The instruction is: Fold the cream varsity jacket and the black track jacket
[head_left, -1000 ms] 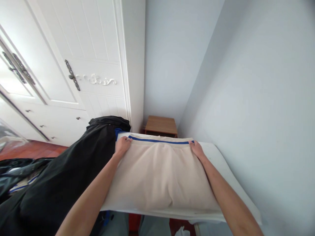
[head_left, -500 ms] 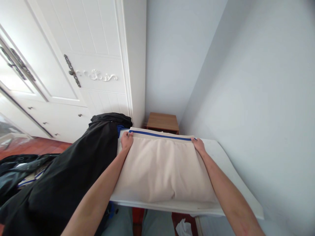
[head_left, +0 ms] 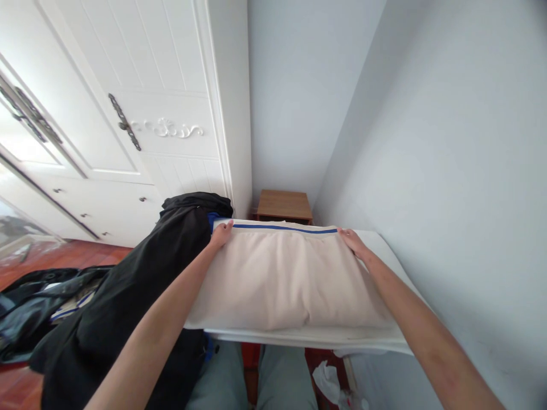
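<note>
A cream garment (head_left: pixel 282 279) with a blue stripe along its far waistband lies spread over a white board (head_left: pixel 380 242). Its front edge hangs near the board's near side, with creases down the middle. My left hand (head_left: pixel 222 233) is closed on the far left corner of the waistband. At the far right corner, my right hand (head_left: pixel 351 239) grips the same band. The waistband stretches fairly straight between both hands. What the garment's underside touches is hidden.
Black cloth (head_left: pixel 141 285) is heaped along the left side. A white wardrobe (head_left: pixel 171 97) stands behind it; a wall (head_left: pixel 461 142) borders the right. Beyond the board is a small wooden cabinet (head_left: pixel 284 204). An open bag of clothes (head_left: pixel 47 307) lies on the red floor, left.
The striped band has been drawn a little wider, with the right hand shifting slightly outward. Both hands keep hold of it. The view has moved slightly too.
</note>
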`<action>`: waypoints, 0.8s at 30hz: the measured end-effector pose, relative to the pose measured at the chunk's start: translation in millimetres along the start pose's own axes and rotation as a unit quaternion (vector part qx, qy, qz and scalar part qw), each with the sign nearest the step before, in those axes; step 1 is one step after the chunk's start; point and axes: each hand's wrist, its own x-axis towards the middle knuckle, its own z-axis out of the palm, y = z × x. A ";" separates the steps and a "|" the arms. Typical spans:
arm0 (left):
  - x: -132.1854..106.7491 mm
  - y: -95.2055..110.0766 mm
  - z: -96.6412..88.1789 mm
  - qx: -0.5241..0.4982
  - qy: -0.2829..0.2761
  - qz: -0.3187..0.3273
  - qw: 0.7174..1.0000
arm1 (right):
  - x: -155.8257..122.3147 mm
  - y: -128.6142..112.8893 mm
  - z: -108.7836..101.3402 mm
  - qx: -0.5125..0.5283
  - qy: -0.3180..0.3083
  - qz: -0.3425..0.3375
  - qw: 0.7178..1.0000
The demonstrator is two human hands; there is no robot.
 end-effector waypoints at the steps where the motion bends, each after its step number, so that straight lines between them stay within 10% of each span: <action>1: -3.6 -0.5 -6.8 0.002 -0.005 0.002 1.000 | -8.8 1.9 -7.3 0.013 -0.005 -0.001 1.000; 10: -89.7 -43.1 -85.6 0.051 -0.137 -0.010 0.989 | -144.1 53.6 -81.9 0.065 -0.037 0.040 0.996; 19: -214.0 -72.6 -72.6 0.025 0.003 -0.086 0.996 | -218.2 88.4 -71.8 -0.046 0.149 -0.059 0.986; 24: -247.3 -84.5 -73.2 0.011 0.053 -0.102 0.993 | -216.2 93.9 -71.9 -0.096 0.090 -0.006 0.991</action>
